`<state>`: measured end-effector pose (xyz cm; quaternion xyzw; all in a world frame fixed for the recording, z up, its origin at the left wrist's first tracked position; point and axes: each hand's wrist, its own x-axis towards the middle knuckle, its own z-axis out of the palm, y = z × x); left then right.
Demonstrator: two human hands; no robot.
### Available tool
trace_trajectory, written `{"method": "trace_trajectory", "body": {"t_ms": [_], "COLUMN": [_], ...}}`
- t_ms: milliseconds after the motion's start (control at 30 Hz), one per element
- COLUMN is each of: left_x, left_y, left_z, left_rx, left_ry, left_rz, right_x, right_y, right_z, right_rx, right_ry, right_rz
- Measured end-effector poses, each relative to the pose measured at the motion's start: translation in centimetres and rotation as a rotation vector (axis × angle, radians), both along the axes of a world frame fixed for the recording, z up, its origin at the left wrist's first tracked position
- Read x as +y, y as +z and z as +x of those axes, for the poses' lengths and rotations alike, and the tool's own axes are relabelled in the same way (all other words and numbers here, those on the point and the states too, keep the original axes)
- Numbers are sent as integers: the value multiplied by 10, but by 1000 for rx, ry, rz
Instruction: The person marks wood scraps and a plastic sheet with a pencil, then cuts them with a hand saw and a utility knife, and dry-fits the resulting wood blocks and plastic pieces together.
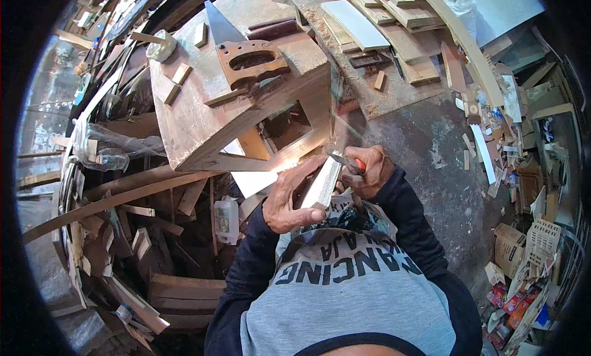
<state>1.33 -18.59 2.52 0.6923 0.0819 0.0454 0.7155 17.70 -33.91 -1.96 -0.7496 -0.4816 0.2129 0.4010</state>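
My left hand is wrapped around a pale wooden block, with the thumb along its near end. In my right hand is a red-handled tool with a dark metal head. That head touches or lies just over the far end of the block; its exact kind is hidden by my fingers. Beyond my hands, a handsaw with a brown wooden handle lies on a wooden box-like bench.
Small wood pieces lie on the bench. Planks and a white board are stacked at the far right. Scrap wood crowds the left, near a long curved strip. A cardboard box and more offcuts lie right of the concrete floor.
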Motion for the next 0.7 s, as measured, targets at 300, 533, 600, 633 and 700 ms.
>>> {"method": "trace_trajectory", "body": {"t_ms": [300,533,600,633,700], "left_x": [8,2,4,7,8], "left_y": [3,-15,-12,-15,-18], "left_z": [-3,19,14,10,7], "left_rx": [-83,-12,-29,-22,-8], "left_ry": [43,328,366,378,454], "left_rz": [496,805,624,540,100], "right_x": [-15,16,17,22,30], "right_y": [-102,12,17,16,12], "right_z": [13,-13,-10,-6,-1], "right_rx": [479,441,431,403,334], "right_ry": [-323,-65,-85,-77,-35], "right_rz": [-30,278,199,186,185]}}
